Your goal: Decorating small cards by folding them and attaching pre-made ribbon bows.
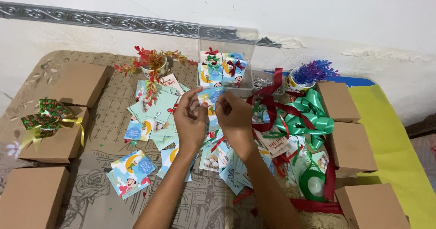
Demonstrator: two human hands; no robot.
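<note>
1. Nearest the camera, 2 bare forearms rise from the bottom edge over the tabletop (97, 165), which carries a patterned cloth and loose printed cards (131, 170).
2. The left hand (190, 120) and the right hand (234, 115) meet at mid-frame, both pinching 1 small card (211, 95) between fingertips; neither palm is clenched.
3. That card sits just above both hands, its long axis running left to right, the left hand on its left end and the right hand on its right end, about equally near.
4. Just beyond the card stands a clear plastic box (227, 38) holding finished cards with small bows, straight ahead of the hands.
5. Green ribbon bows (306, 118) lie to the right, brown boxes (81, 81) at both sides.
</note>
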